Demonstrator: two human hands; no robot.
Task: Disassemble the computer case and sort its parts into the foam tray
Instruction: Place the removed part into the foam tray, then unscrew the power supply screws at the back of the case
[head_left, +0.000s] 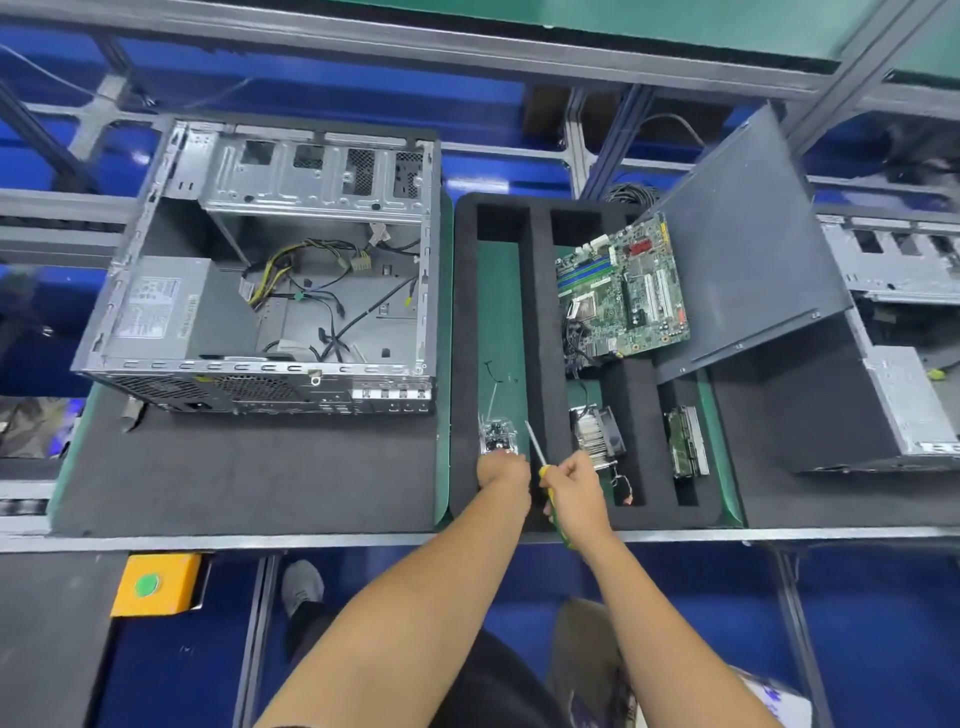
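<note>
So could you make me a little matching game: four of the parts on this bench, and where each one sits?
Things:
1. motherboard
2. heatsink fan
3. screwdriver
4. power supply

Places:
A. in the right hand
B. inside the open computer case, left corner
C. tilted over the far end of the foam tray, leaning on the dark side panel
D. in a near slot of the tray, just beyond the right hand

Pairs: 1-C, 2-D, 3-A, 4-B
</note>
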